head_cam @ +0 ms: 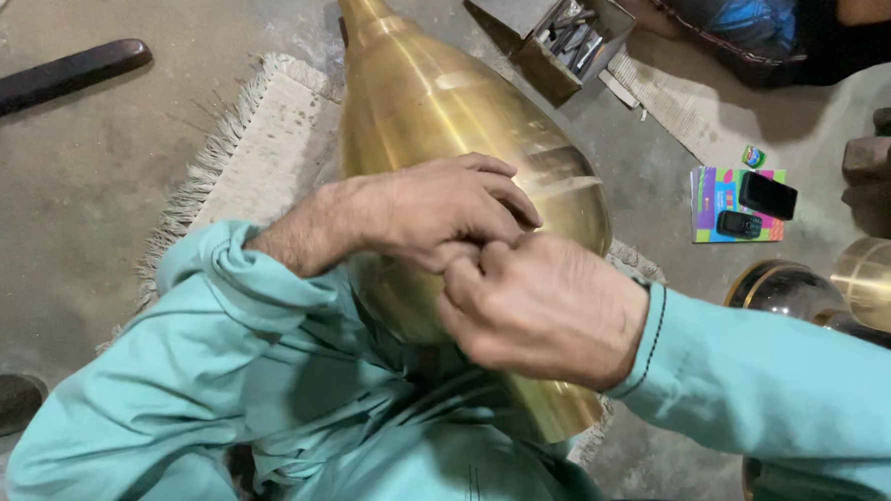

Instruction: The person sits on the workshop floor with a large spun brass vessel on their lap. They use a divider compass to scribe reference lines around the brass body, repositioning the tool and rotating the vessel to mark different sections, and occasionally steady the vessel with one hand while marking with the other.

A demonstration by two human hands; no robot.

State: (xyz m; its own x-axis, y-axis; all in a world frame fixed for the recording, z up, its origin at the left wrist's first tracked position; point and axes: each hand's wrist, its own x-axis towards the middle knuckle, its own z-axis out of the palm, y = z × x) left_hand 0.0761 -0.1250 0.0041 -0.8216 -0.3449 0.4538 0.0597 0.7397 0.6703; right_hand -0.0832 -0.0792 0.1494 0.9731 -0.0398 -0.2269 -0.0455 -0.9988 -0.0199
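The brass vessel (pixel 429 101) lies across your lap, neck pointing far. Your left hand (pixel 444 205) rests curled on its belly; your right hand (pixel 538 312) is pinched shut, contents unseen. The vessel looks heavy, rigid and slick; brace the wide body.

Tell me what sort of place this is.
Probably a metalworker's floor workshop: a large brass vessel lies on a fringed mat, an open box of metal tools sits beside it, and more brass pieces stand nearby.
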